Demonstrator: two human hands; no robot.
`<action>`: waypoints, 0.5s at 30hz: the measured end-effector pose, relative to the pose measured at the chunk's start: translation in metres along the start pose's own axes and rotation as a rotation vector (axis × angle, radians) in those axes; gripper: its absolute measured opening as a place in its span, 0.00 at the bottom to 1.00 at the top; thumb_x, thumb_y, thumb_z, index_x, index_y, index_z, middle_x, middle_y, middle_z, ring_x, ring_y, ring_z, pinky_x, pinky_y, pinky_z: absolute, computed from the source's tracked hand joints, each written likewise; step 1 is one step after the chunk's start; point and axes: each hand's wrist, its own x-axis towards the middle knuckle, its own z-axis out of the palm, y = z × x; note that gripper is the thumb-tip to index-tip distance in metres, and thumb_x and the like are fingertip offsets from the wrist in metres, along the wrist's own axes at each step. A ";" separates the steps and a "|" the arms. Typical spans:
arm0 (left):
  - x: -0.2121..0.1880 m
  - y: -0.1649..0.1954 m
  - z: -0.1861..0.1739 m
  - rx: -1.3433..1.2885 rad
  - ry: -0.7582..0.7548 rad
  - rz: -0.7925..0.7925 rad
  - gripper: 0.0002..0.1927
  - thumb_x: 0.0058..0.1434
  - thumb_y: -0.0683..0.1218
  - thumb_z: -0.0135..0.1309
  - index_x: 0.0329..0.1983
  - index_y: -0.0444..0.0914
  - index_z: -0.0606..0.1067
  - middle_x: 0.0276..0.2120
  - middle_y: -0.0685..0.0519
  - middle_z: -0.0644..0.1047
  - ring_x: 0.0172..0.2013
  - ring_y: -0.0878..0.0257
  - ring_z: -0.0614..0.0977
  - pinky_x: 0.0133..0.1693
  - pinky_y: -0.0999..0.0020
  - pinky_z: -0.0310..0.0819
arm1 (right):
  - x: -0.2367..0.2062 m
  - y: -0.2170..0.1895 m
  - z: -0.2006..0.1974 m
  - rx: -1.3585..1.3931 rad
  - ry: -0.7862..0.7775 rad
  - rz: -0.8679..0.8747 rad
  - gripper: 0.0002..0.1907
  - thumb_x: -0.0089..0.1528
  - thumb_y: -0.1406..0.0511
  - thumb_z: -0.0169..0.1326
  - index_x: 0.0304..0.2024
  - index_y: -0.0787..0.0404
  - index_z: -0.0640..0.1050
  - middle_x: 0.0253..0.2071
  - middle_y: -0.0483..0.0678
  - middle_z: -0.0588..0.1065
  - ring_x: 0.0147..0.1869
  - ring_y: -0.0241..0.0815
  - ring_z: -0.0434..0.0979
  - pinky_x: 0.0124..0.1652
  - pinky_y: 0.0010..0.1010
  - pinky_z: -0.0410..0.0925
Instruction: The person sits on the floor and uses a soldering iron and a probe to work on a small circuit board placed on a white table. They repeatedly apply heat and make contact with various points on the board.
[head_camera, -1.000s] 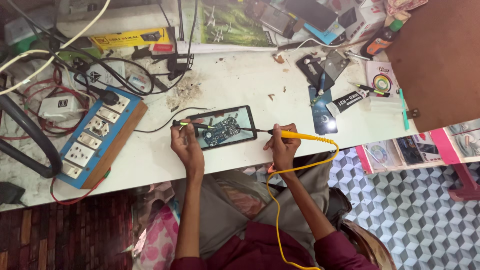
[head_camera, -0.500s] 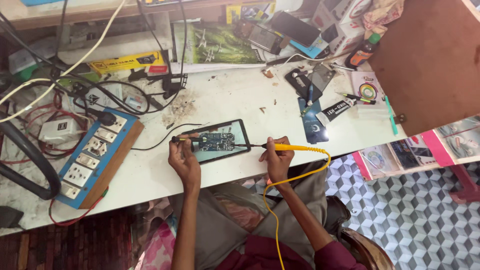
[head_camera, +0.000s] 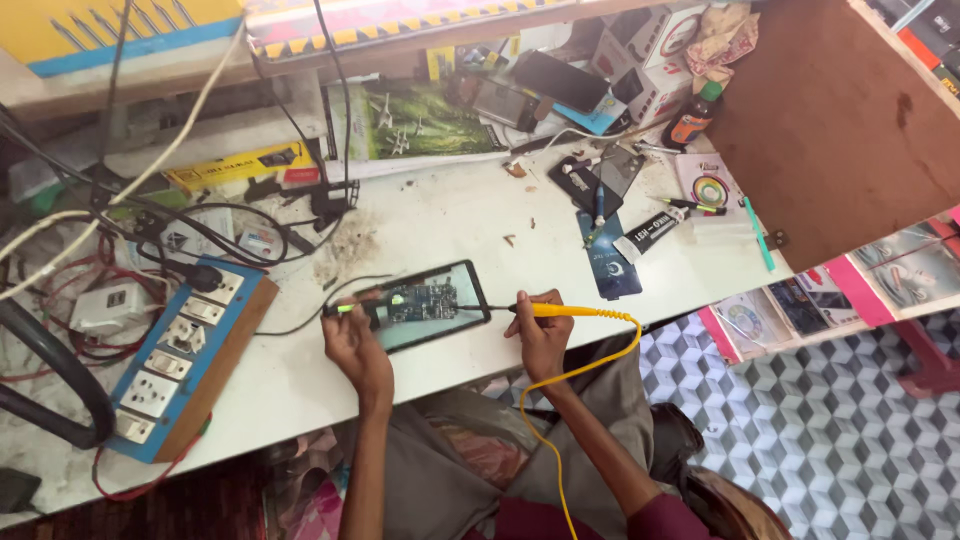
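Observation:
An opened phone (head_camera: 425, 304) lies face down on the white bench (head_camera: 470, 220), its circuit board showing. My left hand (head_camera: 350, 345) rests at the phone's left end and pinches a thin green-tipped tool against it. My right hand (head_camera: 540, 335) grips a yellow-handled soldering iron (head_camera: 560, 311) like a pen. The iron's metal tip points left and meets the phone's right edge. A yellow cord (head_camera: 590, 370) loops from the handle down past my lap.
A blue and wooden socket board (head_camera: 185, 365) lies at the left among tangled cables (head_camera: 150, 230). Tubes, a flat blue packet (head_camera: 610, 262), phone parts and a small bottle (head_camera: 690, 120) crowd the back right. A brown wooden panel (head_camera: 830, 120) juts in at the right. Patterned floor lies below.
The view has shifted, so the bench sits lower in frame. My hands keep their grips at the phone's two ends; the iron tip stays at the right edge.

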 end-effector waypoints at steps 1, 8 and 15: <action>-0.001 -0.001 -0.003 -0.017 -0.001 -0.008 0.10 0.76 0.46 0.47 0.52 0.34 0.69 0.47 0.47 0.80 0.47 0.63 0.78 0.50 0.68 0.70 | 0.001 0.001 0.001 -0.077 0.006 -0.072 0.13 0.70 0.66 0.56 0.31 0.63 0.72 0.21 0.44 0.72 0.22 0.31 0.73 0.23 0.21 0.63; -0.010 0.001 -0.011 0.084 -0.035 -0.115 0.12 0.75 0.49 0.46 0.52 0.36 0.70 0.48 0.49 0.81 0.48 0.66 0.78 0.50 0.70 0.69 | -0.007 0.005 0.003 0.091 0.004 0.026 0.11 0.69 0.67 0.55 0.34 0.63 0.69 0.23 0.44 0.73 0.25 0.29 0.72 0.27 0.19 0.62; -0.009 0.012 -0.007 0.038 -0.078 -0.053 0.09 0.76 0.46 0.49 0.49 0.34 0.71 0.47 0.46 0.81 0.49 0.64 0.79 0.56 0.68 0.69 | -0.002 0.003 0.005 0.134 0.008 0.070 0.10 0.69 0.67 0.54 0.34 0.62 0.69 0.22 0.44 0.74 0.24 0.27 0.69 0.26 0.18 0.60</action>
